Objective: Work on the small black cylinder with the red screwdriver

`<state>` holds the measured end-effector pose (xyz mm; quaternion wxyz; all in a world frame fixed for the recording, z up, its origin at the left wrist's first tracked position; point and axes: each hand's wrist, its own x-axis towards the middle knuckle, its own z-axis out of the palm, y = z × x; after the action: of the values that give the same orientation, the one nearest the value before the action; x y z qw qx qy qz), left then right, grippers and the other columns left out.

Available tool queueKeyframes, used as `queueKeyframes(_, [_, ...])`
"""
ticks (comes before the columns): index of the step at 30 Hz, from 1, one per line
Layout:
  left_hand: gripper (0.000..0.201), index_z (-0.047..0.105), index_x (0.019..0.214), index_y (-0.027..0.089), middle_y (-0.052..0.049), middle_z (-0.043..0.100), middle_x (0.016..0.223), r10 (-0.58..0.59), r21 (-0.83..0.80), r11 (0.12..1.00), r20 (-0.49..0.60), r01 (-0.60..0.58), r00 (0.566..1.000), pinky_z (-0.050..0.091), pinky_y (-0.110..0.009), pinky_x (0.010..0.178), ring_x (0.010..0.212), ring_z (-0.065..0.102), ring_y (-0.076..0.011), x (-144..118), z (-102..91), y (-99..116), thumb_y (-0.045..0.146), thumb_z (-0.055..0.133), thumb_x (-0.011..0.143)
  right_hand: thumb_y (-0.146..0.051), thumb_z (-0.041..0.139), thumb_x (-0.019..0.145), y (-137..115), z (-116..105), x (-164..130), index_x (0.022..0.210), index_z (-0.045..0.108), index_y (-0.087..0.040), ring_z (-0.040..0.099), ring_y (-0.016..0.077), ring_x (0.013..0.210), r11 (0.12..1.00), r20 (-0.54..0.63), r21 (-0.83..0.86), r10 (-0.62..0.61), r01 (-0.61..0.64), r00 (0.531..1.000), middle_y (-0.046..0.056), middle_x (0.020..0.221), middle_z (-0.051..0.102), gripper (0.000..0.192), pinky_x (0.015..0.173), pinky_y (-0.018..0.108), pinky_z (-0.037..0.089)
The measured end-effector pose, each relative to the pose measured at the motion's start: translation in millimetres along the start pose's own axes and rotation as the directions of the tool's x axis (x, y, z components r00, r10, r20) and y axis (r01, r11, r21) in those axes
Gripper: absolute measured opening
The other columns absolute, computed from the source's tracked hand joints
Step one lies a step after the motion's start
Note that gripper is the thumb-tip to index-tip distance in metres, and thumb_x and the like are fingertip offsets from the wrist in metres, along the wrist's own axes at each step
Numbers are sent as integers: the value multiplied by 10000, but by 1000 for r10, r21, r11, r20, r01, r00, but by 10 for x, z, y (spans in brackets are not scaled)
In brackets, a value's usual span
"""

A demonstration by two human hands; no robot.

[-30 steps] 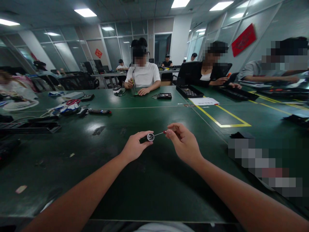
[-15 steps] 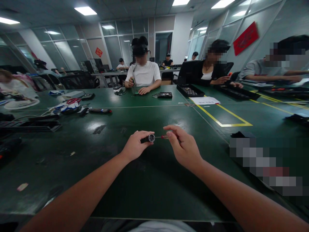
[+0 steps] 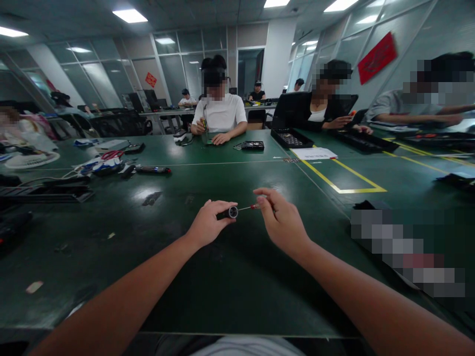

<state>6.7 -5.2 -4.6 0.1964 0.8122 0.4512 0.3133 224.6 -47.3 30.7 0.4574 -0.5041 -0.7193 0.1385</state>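
My left hand (image 3: pixel 208 223) is closed around a black cylinder (image 3: pixel 232 212) that looks like a small flashlight, its round silvery-rimmed end turned towards me. Opposite it, my right hand (image 3: pixel 284 217) pinches the red handle of a thin screwdriver (image 3: pixel 254 206) between thumb and fingers. The screwdriver's metal shaft points left, its tip at the side of the cylinder's rim. Whether the tip touches the rim is too small to tell. Both hands are just above the green tabletop (image 3: pixel 237 282).
A cylindrical tool (image 3: pixel 153 170) lies beyond my left hand, near a heap of cables and gloves (image 3: pixel 106 165). Black trays (image 3: pixel 293 138) and a white paper (image 3: pixel 313 154) lie to the far right. Across the table sits a person in a white shirt (image 3: pixel 219 111).
My right hand has raised the screwdriver's handle slightly, so its shaft slants more. The left hand and the black cylinder stay nearly where they were.
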Motion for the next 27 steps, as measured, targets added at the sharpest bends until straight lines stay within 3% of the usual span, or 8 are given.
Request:
queueKeyframes(4, [389, 671, 1254, 307, -38, 697, 1256, -8, 9, 1000, -39, 9, 999, 327, -593, 1147, 1186, 610, -264, 0, -8, -19, 242, 723, 873, -292, 451, 996, 27, 19, 4, 1198, 580, -182, 662, 204, 809, 999, 12, 44, -19, 19, 1000, 60, 917, 704, 264, 730, 329, 483])
queueKeyframes(10, [390, 674, 1249, 313, -37, 700, 1248, 11, 7, 1000, -24, -11, 1000, 329, -614, 1138, 1173, 613, -274, 1, -2, -21, 234, 723, 870, -436, 402, 1028, 14, 9, 1, 1110, 675, -225, 593, 176, 587, 998, 35, 42, 43, -44, 998, 3, 683, 637, 355, 567, 306, 405])
queueKeyframes(14, [378, 673, 1249, 308, -42, 701, 1243, 2, 9, 1000, -20, -1, 1000, 334, -620, 1130, 1158, 617, -280, 0, -5, -10, 237, 708, 879, -332, 439, 1009, 10, 17, -10, 1251, 590, -208, 585, 172, 605, 998, 39, 56, 0, -2, 999, 16, 780, 673, 310, 585, 307, 421])
queueKeyframes(17, [378, 676, 1242, 301, -45, 699, 1248, -8, 9, 1000, -35, 8, 999, 346, -604, 1125, 1160, 617, -276, 7, -8, -4, 220, 710, 874, -317, 432, 1008, 11, 17, -13, 1165, 614, -208, 617, 186, 698, 997, 58, 75, -3, -2, 998, 25, 820, 678, 264, 632, 309, 442])
queueKeyframes(20, [393, 678, 1237, 304, -43, 700, 1246, -9, 6, 1000, -33, 9, 999, 347, -596, 1126, 1173, 615, -276, 11, -1, 1, 212, 727, 859, -402, 399, 1030, -8, 13, -12, 1041, 669, -220, 607, 179, 649, 997, 75, 77, 18, -24, 997, 11, 739, 655, 325, 598, 304, 422])
queueKeyframes(25, [386, 675, 1243, 309, -37, 698, 1254, 5, -4, 1000, -27, -5, 1000, 326, -596, 1141, 1188, 610, -269, 8, 1, -20, 225, 720, 869, -337, 457, 1002, -17, 38, -4, 1210, 594, -199, 593, 176, 598, 999, 58, 31, 19, -21, 998, 16, 755, 677, 285, 590, 315, 418])
queueKeyframes(27, [392, 675, 1245, 303, -42, 699, 1254, -12, -2, 1000, -49, 12, 999, 340, -584, 1135, 1189, 610, -268, 12, -12, -33, 221, 725, 864, -312, 484, 983, 14, 60, 4, 1171, 571, -195, 636, 193, 681, 997, 39, 70, 24, -27, 999, 40, 825, 700, 238, 630, 322, 450])
